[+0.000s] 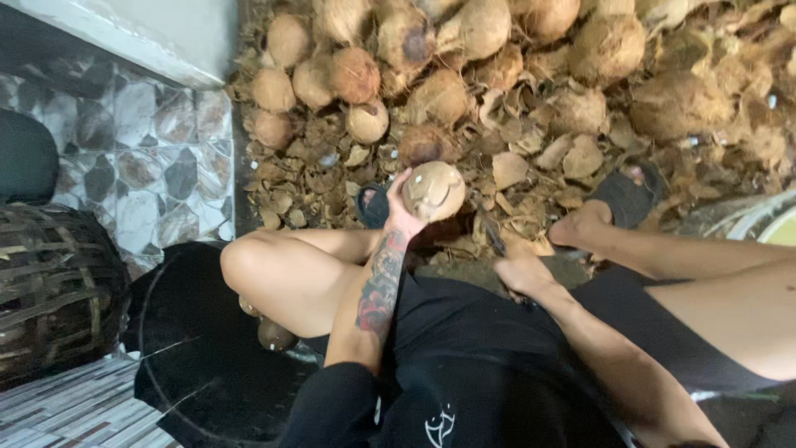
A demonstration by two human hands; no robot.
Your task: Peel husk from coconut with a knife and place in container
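No packages, labels, signs or screens are showing anywhere in this view.

Rough, fibrous, matt coconut
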